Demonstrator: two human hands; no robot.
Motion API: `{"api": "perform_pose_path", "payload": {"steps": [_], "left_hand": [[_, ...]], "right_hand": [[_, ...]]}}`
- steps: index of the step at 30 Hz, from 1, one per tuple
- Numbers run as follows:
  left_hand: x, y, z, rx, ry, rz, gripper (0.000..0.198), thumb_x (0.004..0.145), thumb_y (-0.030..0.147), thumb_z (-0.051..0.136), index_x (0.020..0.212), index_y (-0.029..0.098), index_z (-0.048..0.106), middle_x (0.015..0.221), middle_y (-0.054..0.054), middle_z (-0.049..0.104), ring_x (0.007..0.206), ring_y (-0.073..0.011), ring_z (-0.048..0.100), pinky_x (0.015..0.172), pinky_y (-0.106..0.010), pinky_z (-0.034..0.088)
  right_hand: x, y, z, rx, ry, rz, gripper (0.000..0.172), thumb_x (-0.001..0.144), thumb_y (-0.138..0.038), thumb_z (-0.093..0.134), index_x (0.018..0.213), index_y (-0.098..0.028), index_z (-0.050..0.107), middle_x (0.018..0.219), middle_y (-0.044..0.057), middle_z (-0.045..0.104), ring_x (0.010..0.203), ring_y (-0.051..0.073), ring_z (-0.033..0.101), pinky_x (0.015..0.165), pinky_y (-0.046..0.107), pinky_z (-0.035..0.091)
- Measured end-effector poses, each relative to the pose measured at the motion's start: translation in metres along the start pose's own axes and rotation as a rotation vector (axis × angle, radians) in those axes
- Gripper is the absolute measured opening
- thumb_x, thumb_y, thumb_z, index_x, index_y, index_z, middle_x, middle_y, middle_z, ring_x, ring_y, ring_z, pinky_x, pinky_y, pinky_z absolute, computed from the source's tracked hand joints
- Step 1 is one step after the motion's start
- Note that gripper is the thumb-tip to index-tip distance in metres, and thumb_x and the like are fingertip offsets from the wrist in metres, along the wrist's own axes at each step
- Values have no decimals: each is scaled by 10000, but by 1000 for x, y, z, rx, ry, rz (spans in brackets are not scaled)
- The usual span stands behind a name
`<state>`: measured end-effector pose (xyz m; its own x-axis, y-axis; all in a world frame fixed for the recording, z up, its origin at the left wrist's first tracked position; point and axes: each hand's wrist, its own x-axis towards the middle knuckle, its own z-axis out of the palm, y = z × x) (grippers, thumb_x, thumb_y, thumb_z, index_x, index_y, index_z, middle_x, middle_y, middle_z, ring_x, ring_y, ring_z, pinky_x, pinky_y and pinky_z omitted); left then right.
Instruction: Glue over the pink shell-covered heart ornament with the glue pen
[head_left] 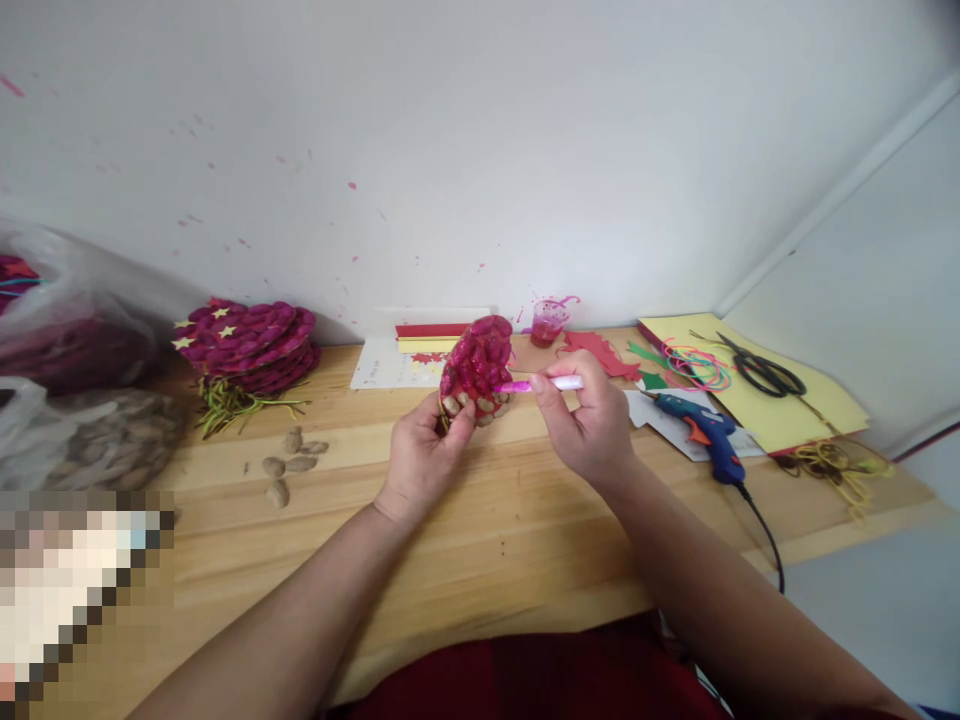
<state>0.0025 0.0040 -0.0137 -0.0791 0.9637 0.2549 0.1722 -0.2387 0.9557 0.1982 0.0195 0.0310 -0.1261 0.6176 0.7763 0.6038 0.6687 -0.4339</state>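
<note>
My left hand grips a peanut-covered craft piece by its lower edge, holding it tilted above the table. Wet magenta paint coats most of its peanuts, while several along the bottom are still bare tan. A paintbrush with a white handle is pinched in my right hand. Its magenta tip touches the right side of the craft piece. Behind stands a clear cup of magenta paint, splashed around its rim. Loose peanuts lie on the table left of my left hand.
Finished magenta peanut pieces with yellow stars are stacked at left, beside plastic bags of peanuts and painted pieces. At right lie a blue glue gun with its cord, black scissors, yellow paper and red paper scraps.
</note>
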Motion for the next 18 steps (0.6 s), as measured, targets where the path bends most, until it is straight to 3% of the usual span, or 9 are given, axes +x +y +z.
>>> {"api": "perform_pose_path", "payload": {"steps": [18], "left_hand": [[2, -2, 0, -48, -16, -11, 274, 885, 436, 654, 862, 163, 668, 761, -36, 685, 689, -158, 606, 667, -271, 489]], "right_hand": [[3, -4, -1, 49, 23, 91, 139, 952, -276, 614, 861, -217, 527, 702, -35, 558, 617, 114, 509, 595, 271, 389]]}}
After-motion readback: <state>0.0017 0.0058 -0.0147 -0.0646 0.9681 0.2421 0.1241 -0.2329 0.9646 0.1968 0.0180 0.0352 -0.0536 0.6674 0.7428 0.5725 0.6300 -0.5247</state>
